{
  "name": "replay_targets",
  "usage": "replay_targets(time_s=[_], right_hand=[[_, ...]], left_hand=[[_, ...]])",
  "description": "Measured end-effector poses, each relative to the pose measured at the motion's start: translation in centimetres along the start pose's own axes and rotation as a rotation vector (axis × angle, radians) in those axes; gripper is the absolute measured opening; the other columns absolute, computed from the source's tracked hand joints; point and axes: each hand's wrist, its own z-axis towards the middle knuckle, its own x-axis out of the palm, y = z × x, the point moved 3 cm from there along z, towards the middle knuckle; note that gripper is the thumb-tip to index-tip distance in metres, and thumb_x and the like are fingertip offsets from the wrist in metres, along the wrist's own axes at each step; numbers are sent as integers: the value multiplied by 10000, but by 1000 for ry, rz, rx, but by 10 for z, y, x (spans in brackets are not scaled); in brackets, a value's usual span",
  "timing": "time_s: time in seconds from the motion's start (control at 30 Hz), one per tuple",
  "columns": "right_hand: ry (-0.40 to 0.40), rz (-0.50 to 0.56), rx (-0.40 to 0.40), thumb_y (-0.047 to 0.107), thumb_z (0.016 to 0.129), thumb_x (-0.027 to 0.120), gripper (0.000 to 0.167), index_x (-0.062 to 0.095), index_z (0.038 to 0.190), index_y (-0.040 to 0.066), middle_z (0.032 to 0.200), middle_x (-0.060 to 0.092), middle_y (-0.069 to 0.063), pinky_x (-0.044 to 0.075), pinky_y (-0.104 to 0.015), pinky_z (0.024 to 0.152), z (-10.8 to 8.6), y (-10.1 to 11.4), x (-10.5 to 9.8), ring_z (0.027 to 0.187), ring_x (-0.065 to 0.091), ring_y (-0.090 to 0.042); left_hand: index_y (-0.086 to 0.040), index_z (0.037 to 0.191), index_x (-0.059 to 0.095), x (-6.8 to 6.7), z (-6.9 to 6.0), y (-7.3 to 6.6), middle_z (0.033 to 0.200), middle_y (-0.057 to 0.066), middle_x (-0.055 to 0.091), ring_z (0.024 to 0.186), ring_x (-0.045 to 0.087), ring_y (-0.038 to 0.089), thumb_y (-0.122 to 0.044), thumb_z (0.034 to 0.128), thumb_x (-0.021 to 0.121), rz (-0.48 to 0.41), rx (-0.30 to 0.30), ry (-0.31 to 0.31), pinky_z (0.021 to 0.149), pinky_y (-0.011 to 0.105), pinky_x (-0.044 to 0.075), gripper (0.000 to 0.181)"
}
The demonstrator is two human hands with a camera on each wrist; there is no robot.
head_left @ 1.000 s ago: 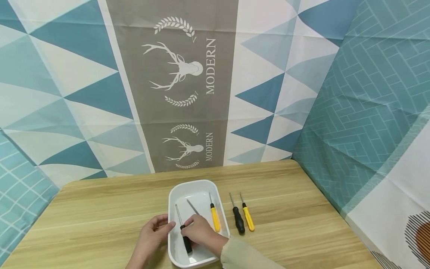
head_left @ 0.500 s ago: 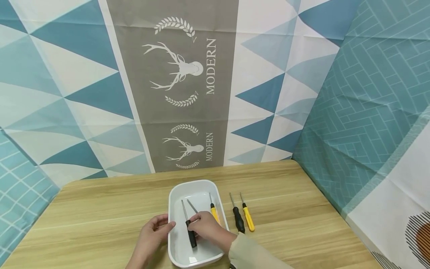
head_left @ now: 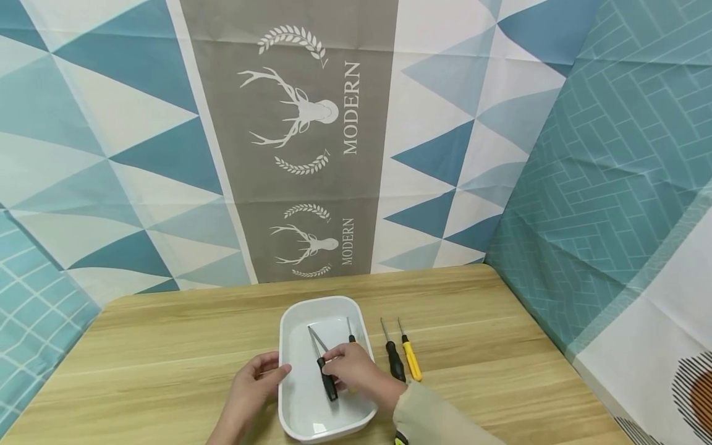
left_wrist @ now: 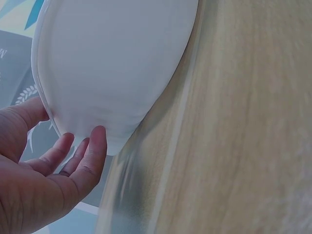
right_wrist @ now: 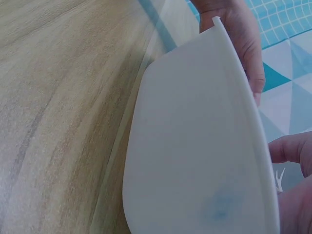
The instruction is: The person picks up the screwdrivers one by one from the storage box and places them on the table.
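Note:
A white tray (head_left: 285,402) sits on the wooden table. My left hand (head_left: 253,384) grips its left side, thumb over the rim and fingers (left_wrist: 95,151) against the outer wall in the left wrist view. Inside the tray, my right hand (head_left: 356,369) holds a black-handled screwdriver (head_left: 329,382) by the handle, shank pointing away. Beside it shows the thin metal shank (head_left: 319,339) of another tool, its handle hidden by my hand. A yellow-handled screwdriver (head_left: 351,338) lies at the tray's right, mostly covered. In the right wrist view, the tray wall (right_wrist: 195,131) hides the tools.
To the right of the tray, a black-handled screwdriver (head_left: 395,361) and a yellow-handled screwdriver (head_left: 411,358) lie side by side on the table (head_left: 167,352). Patterned cloth (head_left: 311,123) hangs behind the table's back edge.
My right hand has shifted the black screwdriver rightward across the tray, close to the bare shank, and now covers more of the yellow screwdriver. The left hand stays on the tray.

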Motion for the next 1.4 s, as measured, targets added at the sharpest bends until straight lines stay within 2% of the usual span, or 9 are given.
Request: replay_targets(time_s=[0.4, 0.67, 1.03, 1.27, 1.4], right_hand=[[27, 57, 8, 55, 836, 627, 183, 629, 1016, 26, 895, 622, -75, 579, -341, 621, -5, 6, -9, 756, 597, -170], [66, 179, -12, 42, 831, 606, 240, 611, 1063, -20, 956, 636, -101, 589, -341, 659, -11, 11, -21, 769, 616, -159], [122, 270, -30, 62, 847, 588, 284, 586, 1110, -46, 970, 630, -115, 586, -313, 680, -17, 11, -33, 755, 613, -151], [131, 273, -41, 64, 855, 578, 315, 561, 1145, -56, 1046, 623, -155, 588, -338, 728, -19, 11, -43, 802, 629, -169], [130, 274, -52, 71, 857, 578, 328, 547, 1160, -51, 1044, 620, -150, 583, -308, 714, -19, 9, -48, 809, 625, -165]], left_hand=[[52, 1243, 506, 1, 1, 2, 1151, 206, 592, 945, 625, 184, -180, 855, 674, -9, 5, 4, 740, 292, 588, 482], [49, 1238, 510, 2, 0, 1, 1140, 193, 597, 934, 619, 176, -189, 844, 690, -20, 10, 3, 731, 282, 587, 495], [37, 1236, 518, 1, 0, -2, 1150, 190, 594, 942, 613, 184, -196, 848, 682, 6, 13, 2, 744, 276, 585, 481], [31, 1239, 519, 0, -1, -1, 1152, 178, 596, 944, 606, 182, -206, 854, 677, 19, 5, 1, 745, 276, 584, 479], [26, 1241, 519, -1, -1, -1, 1157, 174, 596, 952, 603, 184, -216, 855, 678, 24, 3, 2, 748, 275, 582, 483]])
